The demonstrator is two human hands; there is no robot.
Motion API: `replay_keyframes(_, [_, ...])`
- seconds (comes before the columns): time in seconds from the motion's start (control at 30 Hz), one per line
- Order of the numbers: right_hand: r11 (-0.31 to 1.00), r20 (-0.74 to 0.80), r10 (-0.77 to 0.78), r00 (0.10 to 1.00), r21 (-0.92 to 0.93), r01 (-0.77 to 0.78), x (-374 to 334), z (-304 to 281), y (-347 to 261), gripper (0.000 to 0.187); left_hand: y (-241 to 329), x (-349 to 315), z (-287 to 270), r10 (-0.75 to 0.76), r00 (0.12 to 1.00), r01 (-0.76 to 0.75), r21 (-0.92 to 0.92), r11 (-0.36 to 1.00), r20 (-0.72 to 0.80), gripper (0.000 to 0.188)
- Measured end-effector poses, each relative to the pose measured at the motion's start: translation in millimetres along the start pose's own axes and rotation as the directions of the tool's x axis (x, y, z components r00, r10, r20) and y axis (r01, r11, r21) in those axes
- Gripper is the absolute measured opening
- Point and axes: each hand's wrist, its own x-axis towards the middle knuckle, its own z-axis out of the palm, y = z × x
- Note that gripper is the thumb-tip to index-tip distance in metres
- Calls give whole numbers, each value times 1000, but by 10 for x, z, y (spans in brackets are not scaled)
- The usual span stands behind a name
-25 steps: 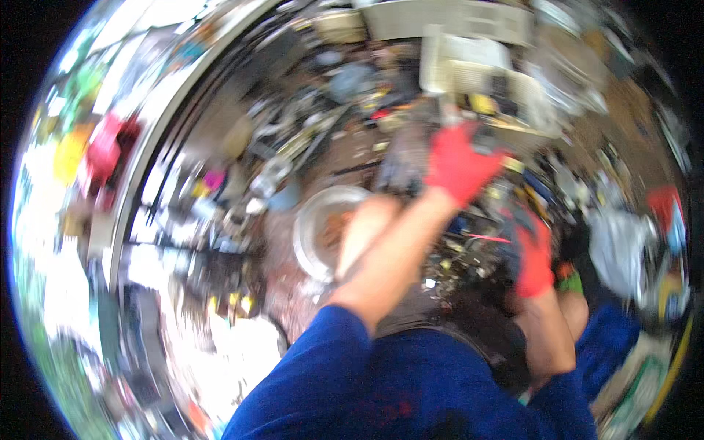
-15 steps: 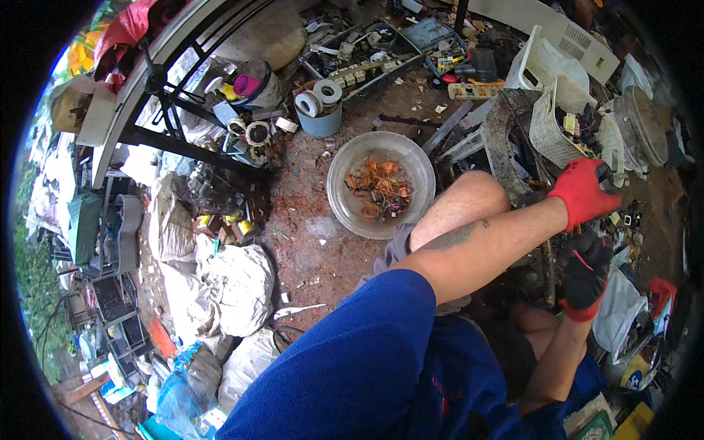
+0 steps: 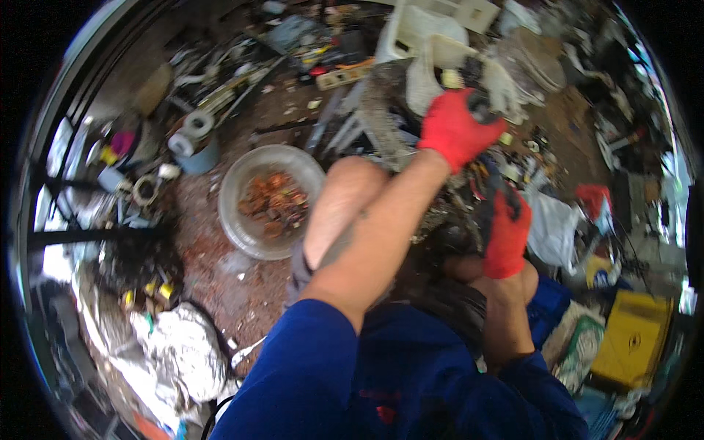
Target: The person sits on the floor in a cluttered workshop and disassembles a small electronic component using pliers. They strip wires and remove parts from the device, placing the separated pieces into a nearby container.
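My left hand (image 3: 462, 130), in a red glove with dark fingers, is held out beside a cream plastic basket (image 3: 422, 81). Its fingers are curled in, and whatever may be inside them is hidden. Closer to my body, my right hand (image 3: 507, 233) wears a red and black glove. Its dark fingers point away from me and blur into the dark clutter behind, so their grip is unclear. Dark scrap and a small yellowish block (image 3: 452, 78) sit in the basket. Left of my bare knee stands a round translucent basin (image 3: 233, 224) with copper-coloured scrap (image 3: 275, 198) in it.
A blue-grey bucket (image 3: 198, 160) with white rolls stands at the left. White sacks (image 3: 187, 352) lie at the lower left. On the right are a white plastic bag (image 3: 551, 231) and a yellow box (image 3: 632, 337). Scrap parts cover much of the ground.
The view has swung right, so the basin and basket appear farther left. My right hand has turned from showing its dark side to its red side. My left hand stays beside the basket.
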Motion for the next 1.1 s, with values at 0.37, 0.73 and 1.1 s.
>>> replay_keyframes(0.37, [955,-91,-72,993,281,95,-96,-554,187,34,26,230,-623,-22,994,85,-646,758,105,20])
replay_keyframes(0.73, [752,145,-229,963,654,81,229,260,-148,33,64,214,-737,194,962,-3,-704,710,192,25])
replay_keyframes(1.1, [801,143,-431,891,515,305,348,833,-361,58,-14,207,-819,262,965,-167,-712,683,26,26])
